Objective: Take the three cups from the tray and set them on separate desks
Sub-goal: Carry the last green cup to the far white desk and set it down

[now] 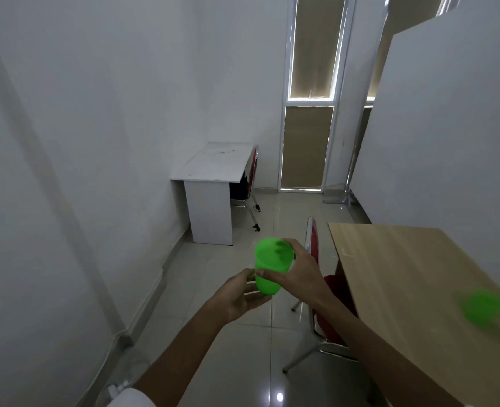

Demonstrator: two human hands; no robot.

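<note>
Both hands on green cup (268, 267) mid-air over floor: right hand (297, 270) pinching rim, left hand (241, 295) cupped under base; risk: loose 2-hand grip slips en route to white desk (213, 164); blurred 2nd cup (482, 305) sits nr wood desk (404, 274) edge

I see a wooden desk (413, 277) near right, with one blurred green cup (484, 305) standing on its right part. A white desk (213, 165) sits far, against the left wall, its top bare apart from faint marks. Glossy tiled floor (243, 348) carries both desks and two red chairs.
</note>
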